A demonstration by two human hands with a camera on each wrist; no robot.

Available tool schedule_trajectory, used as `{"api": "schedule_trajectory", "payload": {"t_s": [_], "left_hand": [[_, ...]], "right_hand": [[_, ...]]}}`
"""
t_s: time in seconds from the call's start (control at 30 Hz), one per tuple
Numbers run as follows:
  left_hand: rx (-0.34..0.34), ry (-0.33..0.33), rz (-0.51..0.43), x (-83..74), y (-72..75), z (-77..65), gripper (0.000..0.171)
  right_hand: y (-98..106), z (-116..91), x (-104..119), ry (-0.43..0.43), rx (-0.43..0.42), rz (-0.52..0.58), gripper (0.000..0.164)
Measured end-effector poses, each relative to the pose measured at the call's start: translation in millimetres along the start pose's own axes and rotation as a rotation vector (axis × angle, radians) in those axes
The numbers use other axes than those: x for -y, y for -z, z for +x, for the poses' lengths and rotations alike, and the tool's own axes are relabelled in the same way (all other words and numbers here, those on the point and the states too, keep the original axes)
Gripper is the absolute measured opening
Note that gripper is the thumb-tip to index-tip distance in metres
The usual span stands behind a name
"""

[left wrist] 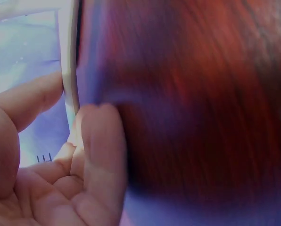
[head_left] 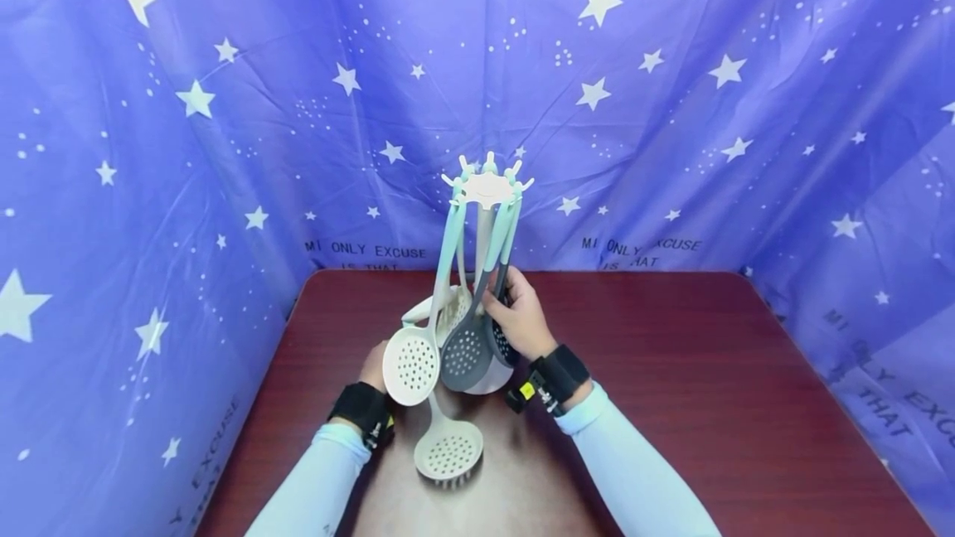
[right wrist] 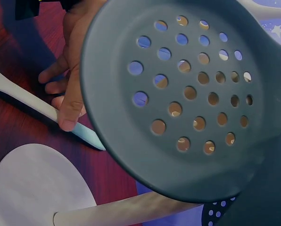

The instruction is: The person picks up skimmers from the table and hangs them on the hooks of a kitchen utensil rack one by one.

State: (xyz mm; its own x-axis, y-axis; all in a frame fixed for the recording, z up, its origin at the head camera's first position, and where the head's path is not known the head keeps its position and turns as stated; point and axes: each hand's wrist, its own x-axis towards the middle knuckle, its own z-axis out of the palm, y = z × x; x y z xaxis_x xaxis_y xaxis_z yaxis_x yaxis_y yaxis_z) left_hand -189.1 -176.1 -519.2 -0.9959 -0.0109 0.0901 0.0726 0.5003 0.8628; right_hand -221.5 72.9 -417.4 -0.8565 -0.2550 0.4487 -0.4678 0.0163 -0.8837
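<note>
A white utensil stand [head_left: 488, 188] holds several hanging kitchen utensils with teal handles. In front hang a white skimmer [head_left: 409, 365] and a dark grey skimmer [head_left: 463, 359]. My left hand [left wrist: 100, 155], partly behind the white skimmer in the head view, pinches a cream skimmer [head_left: 448, 449] by its shaft [left wrist: 70, 52], close to the teal grip. This skimmer's head lies low over the table, nearest me. My right hand [head_left: 524, 323] reaches in behind the grey utensils and grips the stand's pole [head_left: 484, 230]; its fingertips are hidden.
The dark red table [head_left: 664, 388] spreads to both sides of the stand, whose round base [right wrist: 37, 181] shows in the right wrist view. A purple star-patterned curtain [head_left: 477, 65] rises at the table's back and sides. Other hanging utensils crowd around the pole.
</note>
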Motion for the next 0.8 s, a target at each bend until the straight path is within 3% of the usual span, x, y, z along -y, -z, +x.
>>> {"api": "schedule_trajectory", "payload": {"t_s": [0.1, 0.27, 0.33, 0.43, 0.63, 0.7, 0.8], "left_hand": [[0.005, 0.022, -0.094, 0.1, -2.5, -1.8, 0.032], [0.123, 0.096, -0.528, 0.9, -3.9, -3.9, 0.044], [0.162, 0.138, -0.66, 2.6, -3.4, -4.4, 0.051], [0.152, 0.185, -0.661, 7.9, -2.4, -2.6, 0.052], [-0.014, 0.296, -0.32, 23.6, 7.4, 6.7, 0.031], [-0.04, 0.34, -0.319, 25.9, 15.5, 10.2, 0.028], [-0.077, 0.4, -0.416, 25.9, 33.1, 13.5, 0.028]], "right_hand": [[0, -1, 0, 0.0, 0.0, -0.001, 0.009], [-1, -1, 2, -0.001, -0.014, -0.014, 0.009], [-1, -1, 3, -0.003, -0.015, -0.019, 0.009], [-1, -1, 4, -0.006, -0.011, -0.028, 0.009], [-2, -1, 5, -0.008, -0.019, -0.028, 0.01], [-2, -1, 5, -0.007, -0.025, -0.019, 0.01], [-3, -1, 6, -0.007, -0.028, -0.01, 0.009]]}}
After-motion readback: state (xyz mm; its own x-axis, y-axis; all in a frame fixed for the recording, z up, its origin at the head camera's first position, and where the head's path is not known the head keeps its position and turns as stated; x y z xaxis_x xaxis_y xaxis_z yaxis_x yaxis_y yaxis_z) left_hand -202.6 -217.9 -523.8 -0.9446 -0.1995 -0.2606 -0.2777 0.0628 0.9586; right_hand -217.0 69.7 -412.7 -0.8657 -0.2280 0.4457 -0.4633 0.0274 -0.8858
